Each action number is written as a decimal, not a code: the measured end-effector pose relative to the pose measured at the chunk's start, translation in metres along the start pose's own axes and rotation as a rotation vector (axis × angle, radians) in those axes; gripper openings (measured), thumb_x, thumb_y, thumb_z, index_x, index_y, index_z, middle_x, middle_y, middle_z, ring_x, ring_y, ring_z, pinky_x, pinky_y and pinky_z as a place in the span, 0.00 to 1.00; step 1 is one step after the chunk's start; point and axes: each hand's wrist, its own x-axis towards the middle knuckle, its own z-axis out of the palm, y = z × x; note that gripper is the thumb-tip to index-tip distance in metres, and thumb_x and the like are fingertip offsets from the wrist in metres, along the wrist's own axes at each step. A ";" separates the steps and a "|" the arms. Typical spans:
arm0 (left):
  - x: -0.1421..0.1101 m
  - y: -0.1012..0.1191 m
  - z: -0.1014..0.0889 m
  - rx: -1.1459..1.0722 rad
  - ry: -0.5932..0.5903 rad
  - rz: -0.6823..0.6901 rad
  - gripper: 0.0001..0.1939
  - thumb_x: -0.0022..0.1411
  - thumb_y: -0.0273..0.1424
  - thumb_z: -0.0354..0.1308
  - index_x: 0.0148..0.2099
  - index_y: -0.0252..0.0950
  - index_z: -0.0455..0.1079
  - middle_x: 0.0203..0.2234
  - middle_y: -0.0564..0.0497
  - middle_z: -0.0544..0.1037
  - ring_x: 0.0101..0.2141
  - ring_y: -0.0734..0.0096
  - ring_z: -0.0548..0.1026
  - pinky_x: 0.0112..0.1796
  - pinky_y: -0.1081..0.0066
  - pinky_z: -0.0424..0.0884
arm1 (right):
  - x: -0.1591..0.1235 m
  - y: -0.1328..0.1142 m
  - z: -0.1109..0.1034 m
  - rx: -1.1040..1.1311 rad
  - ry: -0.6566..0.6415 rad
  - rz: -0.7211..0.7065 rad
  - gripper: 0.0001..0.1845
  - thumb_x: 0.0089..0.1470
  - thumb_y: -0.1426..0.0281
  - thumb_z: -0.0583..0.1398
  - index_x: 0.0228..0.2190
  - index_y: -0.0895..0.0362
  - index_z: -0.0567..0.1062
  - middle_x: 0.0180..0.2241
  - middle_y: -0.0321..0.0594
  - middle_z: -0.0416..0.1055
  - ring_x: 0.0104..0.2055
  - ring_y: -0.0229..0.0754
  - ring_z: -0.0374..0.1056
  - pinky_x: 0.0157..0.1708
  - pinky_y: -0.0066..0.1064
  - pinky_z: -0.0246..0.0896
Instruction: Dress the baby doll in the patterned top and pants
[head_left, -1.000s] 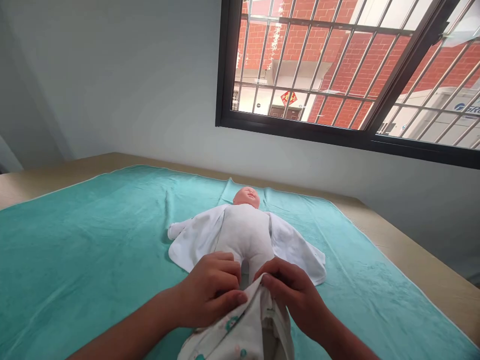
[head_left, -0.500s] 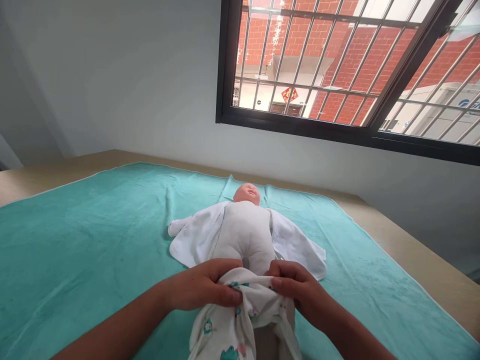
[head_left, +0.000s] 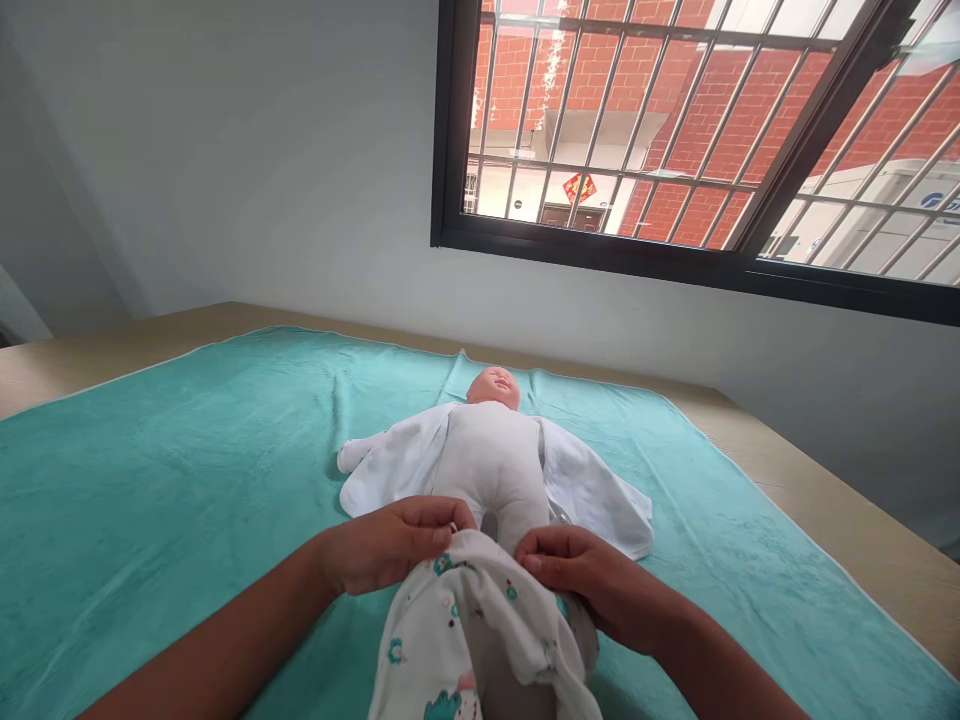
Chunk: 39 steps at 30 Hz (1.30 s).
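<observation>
A baby doll (head_left: pixel 491 455) with a white cloth body lies on its back, head toward the wall, on an open white garment (head_left: pixel 592 490) spread under it. My left hand (head_left: pixel 390 545) and my right hand (head_left: pixel 581 575) each pinch the waistband of a pair of white patterned trousers (head_left: pixel 465 640) drawn over the doll's legs, just below its hips. Both hands are closed on the cloth. The doll's legs are hidden inside the trousers.
A teal blanket (head_left: pixel 172 480) covers a beige surface (head_left: pixel 832 510) set against a grey wall. A barred window (head_left: pixel 675 130) with a dark frame is above right, with a red brick building outside.
Both hands have drawn the patterned trousers further up the doll's legs toward its hips. More of the printed cloth shows below my hands.
</observation>
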 end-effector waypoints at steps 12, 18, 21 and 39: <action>-0.020 0.024 -0.048 0.549 0.005 -0.358 0.11 0.56 0.36 0.63 0.41 0.40 0.78 0.28 0.53 0.77 0.27 0.73 0.72 0.29 0.76 0.68 | 0.000 0.006 -0.046 -0.380 0.002 0.218 0.24 0.50 0.56 0.62 0.15 0.57 0.61 0.16 0.27 0.50 0.19 0.30 0.42 0.19 0.28 0.35; -0.017 0.015 -0.052 0.496 -0.085 -0.362 0.18 0.43 0.32 0.73 0.38 0.39 0.75 0.26 0.56 0.78 0.25 0.76 0.72 0.26 0.79 0.66 | 0.001 0.005 -0.051 -0.515 -0.241 0.151 0.12 0.47 0.65 0.63 0.21 0.59 0.71 0.19 0.28 0.55 0.23 0.29 0.47 0.22 0.24 0.41; -0.018 0.014 -0.054 0.492 -0.123 -0.400 0.23 0.40 0.31 0.74 0.40 0.39 0.74 0.28 0.54 0.78 0.24 0.75 0.72 0.25 0.79 0.64 | -0.001 0.003 -0.051 -0.527 -0.290 0.164 0.11 0.43 0.65 0.66 0.26 0.59 0.74 0.21 0.27 0.61 0.24 0.29 0.52 0.22 0.22 0.45; -0.014 0.008 -0.043 0.381 -0.171 -0.201 0.14 0.54 0.29 0.65 0.45 0.38 0.77 0.29 0.52 0.81 0.26 0.74 0.74 0.29 0.76 0.69 | 0.002 0.015 -0.041 -0.304 -0.315 0.087 0.20 0.37 0.65 0.72 0.34 0.62 0.81 0.26 0.35 0.73 0.27 0.33 0.64 0.30 0.25 0.60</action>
